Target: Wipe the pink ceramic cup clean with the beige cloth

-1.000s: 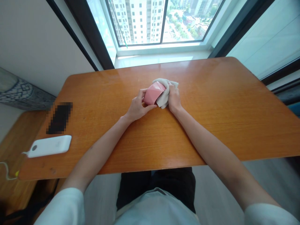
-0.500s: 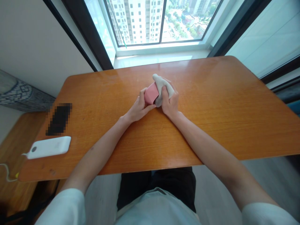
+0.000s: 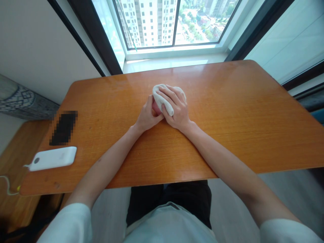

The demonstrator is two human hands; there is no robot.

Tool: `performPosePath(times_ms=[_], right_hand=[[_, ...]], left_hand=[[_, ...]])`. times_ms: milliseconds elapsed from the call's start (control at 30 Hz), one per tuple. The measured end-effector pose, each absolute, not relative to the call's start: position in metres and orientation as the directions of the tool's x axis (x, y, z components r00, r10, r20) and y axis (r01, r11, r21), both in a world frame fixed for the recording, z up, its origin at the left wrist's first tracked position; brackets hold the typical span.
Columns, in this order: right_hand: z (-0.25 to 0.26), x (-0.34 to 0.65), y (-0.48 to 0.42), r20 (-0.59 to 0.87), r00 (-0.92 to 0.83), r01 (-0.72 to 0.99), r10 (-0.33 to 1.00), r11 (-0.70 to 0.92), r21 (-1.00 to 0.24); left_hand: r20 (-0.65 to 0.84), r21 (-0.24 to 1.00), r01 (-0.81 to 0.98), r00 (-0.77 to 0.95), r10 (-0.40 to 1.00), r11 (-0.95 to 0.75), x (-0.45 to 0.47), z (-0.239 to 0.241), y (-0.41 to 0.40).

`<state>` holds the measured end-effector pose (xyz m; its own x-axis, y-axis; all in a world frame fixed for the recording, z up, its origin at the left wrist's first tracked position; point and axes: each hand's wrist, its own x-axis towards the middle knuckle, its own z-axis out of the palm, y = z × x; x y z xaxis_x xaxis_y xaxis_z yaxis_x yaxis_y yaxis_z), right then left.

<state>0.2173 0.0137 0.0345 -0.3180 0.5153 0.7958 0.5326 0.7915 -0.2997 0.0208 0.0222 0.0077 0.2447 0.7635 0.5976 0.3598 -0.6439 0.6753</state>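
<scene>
Both my hands meet at the middle of the orange wooden table [image 3: 227,111]. My left hand [image 3: 146,116] is closed round a pink object [image 3: 155,107], of which only a small sliver shows between the hands. My right hand [image 3: 176,108] presses a white cloth [image 3: 162,99] over the top of that pink object, fingers wrapped across the cloth. The cloth hides nearly all of the pink object.
A white power bank [image 3: 53,158] with a cable lies near the table's left front corner. A blurred dark flat item [image 3: 63,127] lies just behind it. A large window [image 3: 172,23] is beyond the table's far edge, a lower wooden surface [image 3: 10,152] to the left.
My right hand has swept the cloth leftward over the pink object, which showed plainly before and is now almost covered. My left hand has kept its hold.
</scene>
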Motion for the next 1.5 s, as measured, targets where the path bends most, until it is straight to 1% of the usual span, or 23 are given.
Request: performPosePath(times_ms=[100,233,300,400,500,600,633,700,733,800,933,1067,1200,1333,1400,1433,1500], right_hand=[[0.034,0.214,0.015,0.799,-0.37,0.513,0.473,0.822,-0.249],[0.034,0.212,0.015,0.748,-0.422,0.506,0.513,0.817,-0.276],[0.035,0.211,0.015,0.74,-0.404,0.518,0.538,0.801,-0.3],[0.037,0.21,0.014,0.76,-0.325,0.53,0.563,0.774,-0.347],[0.039,0.208,0.015,0.75,-0.229,0.505,0.621,0.734,-0.453],[0.035,0.208,0.021,0.692,-0.085,0.412,0.717,0.658,-0.631],[0.031,0.209,0.023,0.642,-0.017,0.373,0.767,0.6,-0.707],[0.022,0.211,0.03,0.497,0.118,0.289,0.86,0.449,-0.846],[0.018,0.212,0.033,0.421,0.169,0.247,0.891,0.376,-0.893],[0.011,0.216,0.04,0.317,0.218,0.179,0.923,0.281,-0.943],[0.0,0.226,0.05,0.252,0.244,0.131,0.936,0.226,-0.965],[-0.01,0.233,0.061,0.256,0.229,0.119,0.939,0.234,-0.965],[-0.015,0.233,0.065,0.305,0.237,0.206,0.923,0.259,-0.944],[-0.004,0.228,0.053,0.33,0.312,0.288,0.891,0.242,-0.927],[0.005,0.224,0.043,0.384,0.283,0.302,0.879,0.298,-0.906],[0.01,0.222,0.038,0.439,0.233,0.31,0.868,0.361,-0.879],[0.019,0.22,0.03,0.58,0.098,0.349,0.809,0.518,-0.781]], left_hand=[[0.592,0.674,0.419,0.187,0.784,-0.608,0.019,0.003,0.023],[0.516,0.735,0.422,0.161,0.841,-0.531,0.017,-0.002,0.026],[0.503,0.743,0.425,0.156,0.85,-0.517,0.016,-0.002,0.027],[0.506,0.733,0.447,0.144,0.85,-0.512,0.017,0.004,0.026],[0.508,0.726,0.472,0.123,0.852,-0.501,0.02,0.01,0.023],[0.509,0.724,0.477,0.117,0.853,-0.498,0.021,0.015,0.021],[0.508,0.723,0.481,0.118,0.853,-0.496,0.022,0.016,0.02],[0.501,0.72,0.494,0.116,0.858,-0.487,0.022,0.016,0.02],[0.497,0.721,0.5,0.11,0.861,-0.48,0.022,0.016,0.02],[0.491,0.725,0.505,0.1,0.866,-0.469,0.023,0.016,0.019],[0.492,0.737,0.487,0.089,0.866,-0.469,0.023,0.015,0.02],[0.502,0.736,0.485,0.079,0.861,-0.473,0.022,0.014,0.021],[0.507,0.729,0.488,0.084,0.858,-0.479,0.022,0.014,0.021],[0.517,0.726,0.476,0.096,0.85,-0.496,0.021,0.014,0.022],[0.514,0.729,0.469,0.107,0.851,-0.499,0.02,0.013,0.022],[0.512,0.73,0.467,0.109,0.852,-0.499,0.02,0.013,0.022],[0.511,0.731,0.469,0.106,0.853,-0.496,0.021,0.013,0.022]])
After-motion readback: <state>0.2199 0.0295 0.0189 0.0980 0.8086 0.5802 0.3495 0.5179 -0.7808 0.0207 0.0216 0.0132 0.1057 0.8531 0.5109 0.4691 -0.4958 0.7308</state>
